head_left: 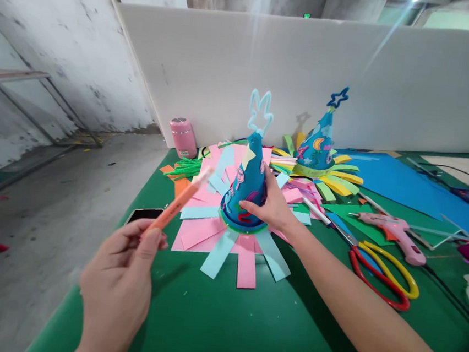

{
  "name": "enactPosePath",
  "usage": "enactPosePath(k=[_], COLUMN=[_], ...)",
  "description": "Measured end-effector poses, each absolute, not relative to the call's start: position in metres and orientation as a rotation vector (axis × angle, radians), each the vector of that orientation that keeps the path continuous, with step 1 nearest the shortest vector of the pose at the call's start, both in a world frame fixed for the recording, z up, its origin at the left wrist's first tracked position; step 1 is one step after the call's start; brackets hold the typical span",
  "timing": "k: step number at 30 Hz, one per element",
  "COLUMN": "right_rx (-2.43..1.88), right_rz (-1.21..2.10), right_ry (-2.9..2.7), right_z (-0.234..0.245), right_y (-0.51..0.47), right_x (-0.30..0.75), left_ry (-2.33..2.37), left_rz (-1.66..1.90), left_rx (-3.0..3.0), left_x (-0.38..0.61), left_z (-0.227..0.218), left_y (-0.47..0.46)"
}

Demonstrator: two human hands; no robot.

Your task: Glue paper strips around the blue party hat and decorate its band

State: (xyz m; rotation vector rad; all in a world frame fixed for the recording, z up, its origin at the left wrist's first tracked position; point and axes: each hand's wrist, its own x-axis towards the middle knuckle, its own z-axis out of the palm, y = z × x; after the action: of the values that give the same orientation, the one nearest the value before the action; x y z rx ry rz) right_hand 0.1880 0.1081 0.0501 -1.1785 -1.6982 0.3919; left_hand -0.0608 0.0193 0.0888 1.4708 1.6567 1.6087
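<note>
My left hand (119, 275) is raised at the near left, fingers pinched around an orange glue stick (176, 203) that points up and right. My right hand (271, 204) is wrapped round the right side of a blue cone hat (247, 185) near its base. The hat carries stickers and a light blue pipe-cleaner shape (260, 112) on top. It stands upright on a fan of pink and light blue paper strips (232, 242) on the green table (220, 324).
A second blue cone hat (318, 142) with yellow and green strips stands behind. Red and yellow scissors (383, 270), a pink glue gun (397, 233) and blue paper (407, 187) lie at the right. A pink can (183, 137) and green pipe cleaners (183, 166) sit back left. A phone (144, 214) lies near the table's left edge.
</note>
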Motion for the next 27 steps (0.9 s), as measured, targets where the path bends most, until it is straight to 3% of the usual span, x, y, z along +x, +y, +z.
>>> enactPosePath(k=[5,8,11,22,24,27], right_rx=[-1.262,-1.067,-0.955,-1.049,-1.097,-1.176], right_rz=[0.482,1.128,1.403,1.252,1.087,0.528], right_ry=[-1.4,-1.253,-0.961,-0.921,-0.965,-1.142], right_z=[0.064,0.06,0.051,0.031,0.032,0.037], right_y=[0.041,0.005,-0.004,0.012,0.008,0.0], right_x=[0.193,0.189,0.183,0.186,0.192,0.2], left_ry=[1.497,1.383,1.26,1.154,1.168,1.165], left_rz=[1.347,1.224,1.166,0.923,0.965,1.044], left_rx=[1.578,1.75,1.902,2.158,2.217,2.303], left_x=[-0.035,-0.013,0.005,0.021,0.018,0.013], left_z=[0.076,0.069,0.062,0.038,0.036,0.039], left_y=[0.002,0.0,0.005,0.027,0.024,0.02])
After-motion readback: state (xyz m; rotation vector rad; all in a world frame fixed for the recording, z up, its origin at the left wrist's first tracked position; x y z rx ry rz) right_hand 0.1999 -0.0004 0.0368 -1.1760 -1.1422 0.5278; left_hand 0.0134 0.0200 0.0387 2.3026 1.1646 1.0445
